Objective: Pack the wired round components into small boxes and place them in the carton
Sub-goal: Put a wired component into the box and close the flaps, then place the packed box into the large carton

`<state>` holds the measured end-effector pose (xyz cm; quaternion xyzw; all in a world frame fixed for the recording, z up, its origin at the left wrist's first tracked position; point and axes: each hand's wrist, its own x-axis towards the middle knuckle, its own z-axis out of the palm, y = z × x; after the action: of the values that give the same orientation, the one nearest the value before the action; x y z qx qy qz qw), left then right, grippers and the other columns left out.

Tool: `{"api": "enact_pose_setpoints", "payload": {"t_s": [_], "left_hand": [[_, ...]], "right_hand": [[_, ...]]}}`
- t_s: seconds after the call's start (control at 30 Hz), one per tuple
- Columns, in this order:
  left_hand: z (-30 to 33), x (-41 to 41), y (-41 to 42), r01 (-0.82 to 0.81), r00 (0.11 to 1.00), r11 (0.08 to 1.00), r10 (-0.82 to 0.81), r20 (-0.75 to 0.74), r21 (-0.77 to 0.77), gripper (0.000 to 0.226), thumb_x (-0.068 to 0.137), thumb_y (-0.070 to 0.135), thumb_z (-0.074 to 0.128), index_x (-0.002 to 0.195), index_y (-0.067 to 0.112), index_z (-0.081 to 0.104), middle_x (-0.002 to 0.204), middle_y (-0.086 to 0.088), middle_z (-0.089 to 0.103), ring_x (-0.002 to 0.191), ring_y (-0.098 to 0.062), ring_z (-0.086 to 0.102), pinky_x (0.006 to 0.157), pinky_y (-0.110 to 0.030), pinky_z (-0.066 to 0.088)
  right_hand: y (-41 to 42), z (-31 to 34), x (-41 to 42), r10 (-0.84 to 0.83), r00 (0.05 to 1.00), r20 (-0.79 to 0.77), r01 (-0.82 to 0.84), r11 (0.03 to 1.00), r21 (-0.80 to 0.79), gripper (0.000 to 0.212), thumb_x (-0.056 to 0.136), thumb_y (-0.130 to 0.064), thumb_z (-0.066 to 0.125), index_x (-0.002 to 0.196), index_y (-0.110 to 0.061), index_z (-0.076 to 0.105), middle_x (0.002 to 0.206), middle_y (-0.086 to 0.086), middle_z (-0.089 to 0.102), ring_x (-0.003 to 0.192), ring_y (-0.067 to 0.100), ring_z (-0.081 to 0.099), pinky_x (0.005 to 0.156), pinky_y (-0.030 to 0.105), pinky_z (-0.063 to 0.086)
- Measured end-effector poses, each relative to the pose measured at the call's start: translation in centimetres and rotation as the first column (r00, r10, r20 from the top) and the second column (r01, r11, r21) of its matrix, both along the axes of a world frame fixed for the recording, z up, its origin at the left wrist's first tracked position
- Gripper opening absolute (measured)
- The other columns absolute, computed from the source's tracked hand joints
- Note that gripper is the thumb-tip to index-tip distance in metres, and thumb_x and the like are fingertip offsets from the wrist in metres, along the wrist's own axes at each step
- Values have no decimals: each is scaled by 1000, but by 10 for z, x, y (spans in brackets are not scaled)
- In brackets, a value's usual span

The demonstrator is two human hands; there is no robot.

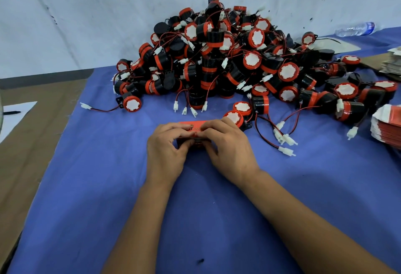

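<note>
You have the small red box (193, 129) pinched between both hands on the blue cloth (217, 208), just in front of the big heap of wired round components (227, 56). Your left hand (168, 150) closes on the box's left end and your right hand (225, 145) on its right end, thumbs pressing at the near face as if you are tucking a flap; whether a component is already inside is hidden by your fingers. The box looks like thin card, light and easily creased, so hold it by its corners and edges rather than squeezing the flat panels. The components behind the box look like rigid plastic, black-bodied with red rims, each trailing a thin red-and-black lead to a white connector (286, 151); those leads are limp and tangle readily, so take a component by its body, not by the wire. Right of the box, at the cloth's edge, lies a stack of flat red box blanks (386, 126). Far left of the box, a sheet of paper (15, 115) with a pen rests on brown board. No carton is in view.
</note>
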<state>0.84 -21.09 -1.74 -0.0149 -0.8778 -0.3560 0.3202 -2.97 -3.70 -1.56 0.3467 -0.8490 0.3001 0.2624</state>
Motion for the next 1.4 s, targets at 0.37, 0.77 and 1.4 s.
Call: {"api": "enact_pose_setpoints", "payload": {"t_s": [0.37, 0.77, 1.4], "left_hand": [[1, 5, 10, -43, 999, 999, 43, -14, 2, 23, 79, -6, 81, 94, 10, 83, 103, 1, 79, 107, -18, 68, 92, -29, 53], [59, 25, 120, 205, 979, 930, -190, -79, 304, 25, 87, 3, 80, 100, 24, 79, 109, 4, 77, 111, -11, 71, 99, -37, 57], [144, 61, 485, 729, 672, 684, -722, -165, -23, 22, 95, 30, 62, 80, 16, 71, 82, -2, 70, 81, -22, 62, 68, -38, 44]], "right_hand": [[-2, -2, -8, 37, 990, 134, -60, 983, 175, 43, 93, -26, 73, 132, -14, 61, 154, 7, 46, 150, 27, 32, 118, 32, 32], [102, 109, 49, -246, 959, 143, 215, 955, 203, 10, 93, -26, 69, 98, -19, 75, 93, 3, 70, 84, 24, 50, 78, 32, 36], [423, 223, 158, -914, 238, 328, 747, 388, 540, 22, 87, -26, 73, 108, -18, 70, 96, 6, 69, 87, 23, 65, 76, 38, 57]]}}
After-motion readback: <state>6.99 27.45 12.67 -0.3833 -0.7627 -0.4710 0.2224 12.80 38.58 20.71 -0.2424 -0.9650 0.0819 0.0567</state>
